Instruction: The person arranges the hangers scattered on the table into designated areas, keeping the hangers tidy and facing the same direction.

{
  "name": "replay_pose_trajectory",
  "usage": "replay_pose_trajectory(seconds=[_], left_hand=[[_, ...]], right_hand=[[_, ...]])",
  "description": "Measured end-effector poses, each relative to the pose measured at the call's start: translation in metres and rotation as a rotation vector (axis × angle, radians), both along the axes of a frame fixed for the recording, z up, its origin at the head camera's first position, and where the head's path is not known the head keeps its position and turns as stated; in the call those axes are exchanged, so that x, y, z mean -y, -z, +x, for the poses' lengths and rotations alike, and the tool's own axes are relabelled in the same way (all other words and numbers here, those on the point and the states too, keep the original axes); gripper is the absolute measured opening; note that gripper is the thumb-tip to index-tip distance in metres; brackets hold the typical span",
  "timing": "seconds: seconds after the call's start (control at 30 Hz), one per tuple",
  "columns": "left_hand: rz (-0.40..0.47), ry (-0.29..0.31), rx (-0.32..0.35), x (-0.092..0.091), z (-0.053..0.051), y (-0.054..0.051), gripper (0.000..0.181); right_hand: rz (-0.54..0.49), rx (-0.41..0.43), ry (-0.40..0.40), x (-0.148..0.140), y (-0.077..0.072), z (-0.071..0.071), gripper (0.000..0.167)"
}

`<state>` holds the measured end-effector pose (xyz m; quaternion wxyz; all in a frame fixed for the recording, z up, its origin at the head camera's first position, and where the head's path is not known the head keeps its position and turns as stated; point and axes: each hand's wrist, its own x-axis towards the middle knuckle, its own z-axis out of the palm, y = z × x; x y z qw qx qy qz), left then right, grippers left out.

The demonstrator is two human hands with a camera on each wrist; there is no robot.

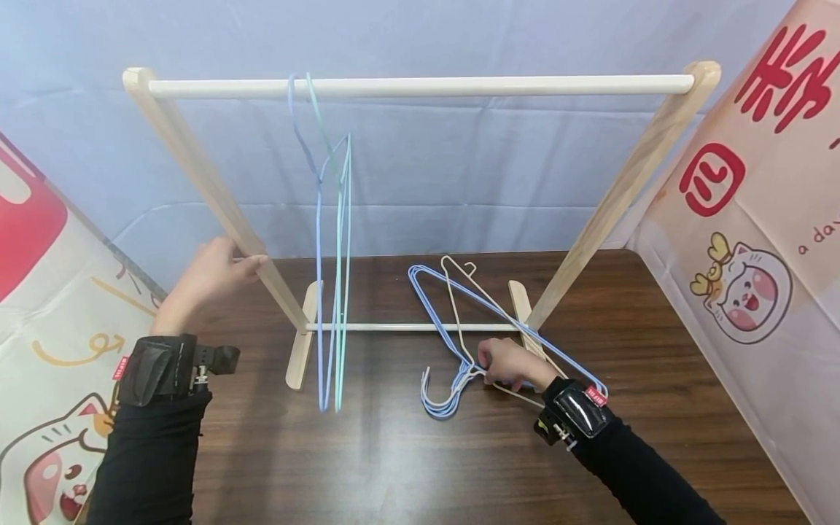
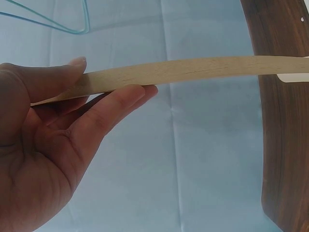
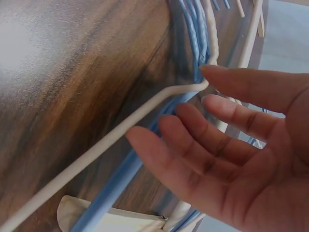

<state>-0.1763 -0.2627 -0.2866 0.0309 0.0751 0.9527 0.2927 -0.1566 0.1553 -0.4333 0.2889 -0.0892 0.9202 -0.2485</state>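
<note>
My left hand (image 1: 219, 273) holds the left wooden post (image 1: 210, 189) of the rack; in the left wrist view the thumb lies on one side of the post (image 2: 193, 70) and the fingers on the other. On the table at right lies a pile of blue hangers (image 1: 420, 290) and cream hangers (image 1: 457, 321). My right hand (image 1: 515, 363) is at the pile, near the hanger necks. Seen from the right wrist, its fingers are slightly bent beside a cream hanger (image 3: 101, 150) and a blue hanger (image 3: 113, 186), with the thumb tip at the cream neck.
A blue hanger (image 1: 319, 255) and a green hanger (image 1: 339, 292) hang from the left part of the white top rod (image 1: 492, 86). The rack's lower rod (image 1: 394, 327) runs behind the pile. Printed cloths stand on both sides of the brown table (image 1: 367, 467).
</note>
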Motion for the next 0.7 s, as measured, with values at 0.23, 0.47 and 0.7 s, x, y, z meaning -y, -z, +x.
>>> replay_pose_trajectory(seconds=[0.23,0.47,0.7], left_hand=[[-0.003,0.0,0.003,0.0,0.0,0.001,0.036],[-0.002,0.002,0.005,0.0,0.0,0.001,0.036],[0.0,0.0,0.005,0.001,-0.001,0.001,0.038]], right_hand=[[0.069,-0.105,-0.055,0.005,0.007,0.003,0.029],[0.107,-0.168,-0.094,0.007,0.012,0.005,0.027],[0.127,-0.208,-0.128,0.008,0.012,0.007,0.027]])
